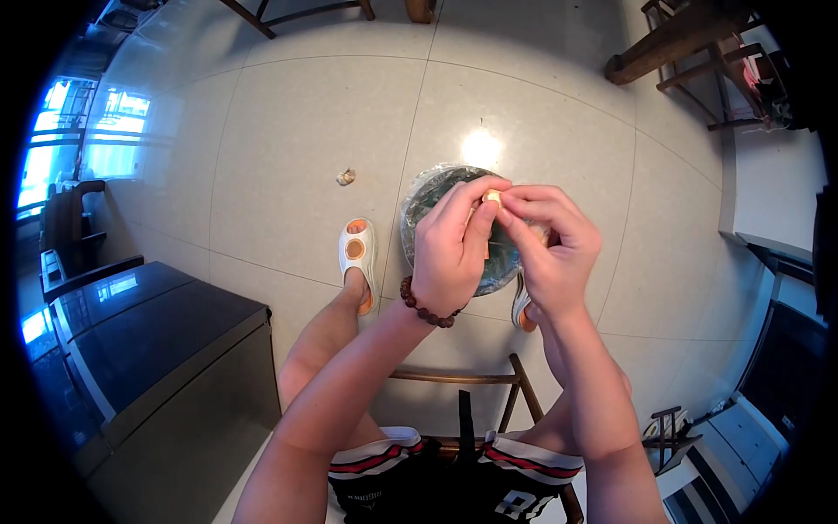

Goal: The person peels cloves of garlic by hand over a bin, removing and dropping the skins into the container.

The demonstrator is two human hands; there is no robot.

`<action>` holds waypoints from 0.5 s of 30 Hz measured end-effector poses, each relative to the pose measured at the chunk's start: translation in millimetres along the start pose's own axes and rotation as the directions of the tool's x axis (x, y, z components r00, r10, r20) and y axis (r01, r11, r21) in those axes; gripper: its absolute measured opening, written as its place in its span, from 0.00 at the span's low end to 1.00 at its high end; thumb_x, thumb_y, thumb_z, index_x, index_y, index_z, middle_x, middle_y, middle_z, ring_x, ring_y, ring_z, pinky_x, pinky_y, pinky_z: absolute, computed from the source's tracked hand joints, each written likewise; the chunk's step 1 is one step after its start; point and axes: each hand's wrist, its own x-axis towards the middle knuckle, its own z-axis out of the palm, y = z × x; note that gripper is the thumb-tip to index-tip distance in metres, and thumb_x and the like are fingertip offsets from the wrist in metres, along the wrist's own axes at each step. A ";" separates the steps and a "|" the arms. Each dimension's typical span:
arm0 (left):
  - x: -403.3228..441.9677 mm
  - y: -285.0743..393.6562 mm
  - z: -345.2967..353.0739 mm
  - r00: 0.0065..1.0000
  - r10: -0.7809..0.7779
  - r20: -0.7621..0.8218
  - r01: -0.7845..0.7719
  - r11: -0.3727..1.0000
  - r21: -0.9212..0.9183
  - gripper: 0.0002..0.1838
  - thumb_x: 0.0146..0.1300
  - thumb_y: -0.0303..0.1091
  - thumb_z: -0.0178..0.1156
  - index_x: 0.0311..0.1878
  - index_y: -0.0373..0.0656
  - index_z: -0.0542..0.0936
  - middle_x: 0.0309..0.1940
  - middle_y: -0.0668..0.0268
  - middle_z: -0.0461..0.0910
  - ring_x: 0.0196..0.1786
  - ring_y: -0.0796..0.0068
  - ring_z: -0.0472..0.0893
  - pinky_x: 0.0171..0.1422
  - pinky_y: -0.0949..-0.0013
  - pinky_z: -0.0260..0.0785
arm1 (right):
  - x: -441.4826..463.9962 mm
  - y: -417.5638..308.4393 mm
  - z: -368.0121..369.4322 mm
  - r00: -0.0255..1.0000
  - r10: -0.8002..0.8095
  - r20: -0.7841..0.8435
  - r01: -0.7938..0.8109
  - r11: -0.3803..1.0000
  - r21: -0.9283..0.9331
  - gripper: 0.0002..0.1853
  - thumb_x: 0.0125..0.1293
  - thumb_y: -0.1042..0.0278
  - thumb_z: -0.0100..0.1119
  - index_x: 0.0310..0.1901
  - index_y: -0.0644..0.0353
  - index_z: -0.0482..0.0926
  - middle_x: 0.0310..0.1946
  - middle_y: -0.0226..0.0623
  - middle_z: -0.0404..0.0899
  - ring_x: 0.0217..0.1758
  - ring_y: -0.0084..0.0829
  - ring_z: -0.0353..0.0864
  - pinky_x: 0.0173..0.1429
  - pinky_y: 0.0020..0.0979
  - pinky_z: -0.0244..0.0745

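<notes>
A small pale yellow piece that looks like a garlic clove is pinched between the fingertips of both hands. My left hand, with a brown bead bracelet at the wrist, is closed on it from the left. From the right, the thumb and index finger of my right hand meet it, while the other fingers curl inward. Below both hands stands a round bin lined with a clear plastic bag; its dark inside is partly covered by the hands.
A small whitish-brown lump lies on the tiled floor. My feet in white slippers flank the bin. A dark cabinet stands at the left, a wooden chair at the upper right, and a small rack at the lower right.
</notes>
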 end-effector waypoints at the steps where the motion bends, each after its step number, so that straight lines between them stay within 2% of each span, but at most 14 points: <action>1: 0.1 -0.9 1.6 1.000 0.000 0.000 0.000 1.000 0.000 0.14 0.80 0.33 0.51 0.56 0.34 0.79 0.44 0.64 0.84 0.37 0.83 0.78 0.42 0.76 0.71 | -1.4 1.9 0.9 1.000 -0.006 -0.011 0.006 1.000 0.019 0.05 0.61 0.81 0.71 0.39 0.65 0.88 0.40 0.37 0.87 0.32 0.15 0.80 0.30 0.18 0.69; 3: 0.4 -2.3 4.2 0.997 0.063 -0.054 -0.063 0.998 0.005 0.10 0.76 0.27 0.55 0.56 0.36 0.80 0.37 0.64 0.81 0.25 0.82 0.76 0.30 0.75 0.69 | -2.9 0.6 2.6 1.000 -0.011 -0.022 0.012 0.999 0.037 0.05 0.61 0.81 0.70 0.39 0.65 0.88 0.41 0.37 0.87 0.31 0.15 0.80 0.29 0.18 0.68; 8: 1.0 -1.2 2.5 0.996 0.077 -0.045 -0.076 0.997 0.011 0.10 0.76 0.26 0.55 0.56 0.36 0.80 0.37 0.64 0.80 0.25 0.82 0.76 0.29 0.74 0.69 | -1.8 -4.2 5.6 0.999 -0.007 -0.047 0.010 0.997 0.074 0.05 0.61 0.83 0.69 0.38 0.67 0.85 0.42 0.40 0.86 0.34 0.18 0.82 0.34 0.20 0.74; 12: 2.7 -0.1 0.8 0.992 0.115 -0.043 -0.114 0.993 0.030 0.10 0.76 0.25 0.55 0.56 0.37 0.80 0.36 0.64 0.80 0.24 0.81 0.76 0.29 0.74 0.69 | -1.1 -8.6 4.9 0.999 -0.001 -0.047 0.005 0.997 0.073 0.04 0.62 0.83 0.69 0.38 0.66 0.85 0.42 0.39 0.86 0.36 0.19 0.82 0.36 0.20 0.75; 15: 2.8 -0.5 1.3 0.994 0.099 -0.047 -0.099 0.995 0.009 0.10 0.75 0.25 0.55 0.56 0.36 0.80 0.35 0.64 0.79 0.25 0.81 0.76 0.29 0.74 0.69 | -1.0 -14.0 3.4 0.997 0.068 -0.044 -0.063 0.992 0.112 0.05 0.61 0.83 0.70 0.39 0.66 0.85 0.42 0.39 0.86 0.36 0.18 0.82 0.36 0.20 0.75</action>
